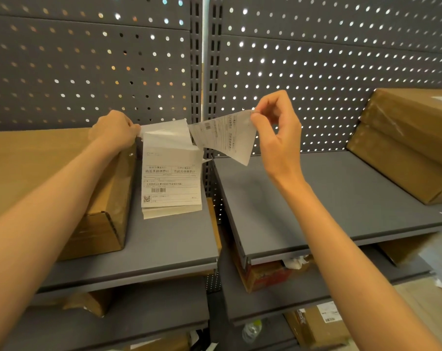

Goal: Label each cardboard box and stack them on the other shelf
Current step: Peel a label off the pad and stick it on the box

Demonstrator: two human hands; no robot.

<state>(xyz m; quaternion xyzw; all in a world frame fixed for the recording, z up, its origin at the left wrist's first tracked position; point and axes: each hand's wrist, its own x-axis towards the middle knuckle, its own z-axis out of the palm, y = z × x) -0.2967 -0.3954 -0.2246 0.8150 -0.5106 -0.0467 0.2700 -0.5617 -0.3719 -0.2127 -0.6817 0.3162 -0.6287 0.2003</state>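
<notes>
1. Now your right hand (275, 130) pinches the peeled label (225, 138) by its top corner, right of the label stack (171, 178).
2. Your left hand (116, 130) is closed on the backing sheet (164, 134).
3. The box (37, 178) lies left of the stack, under your left arm; its long axis runs away from you.

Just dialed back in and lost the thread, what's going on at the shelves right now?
A person is peeling a shipping label off its backing. The right hand pinches the label's corner; the left hand holds the backing sheet above the label stack. An unlabeled-looking box sits beside it; two boxes are stacked on the right shelf.
</notes>
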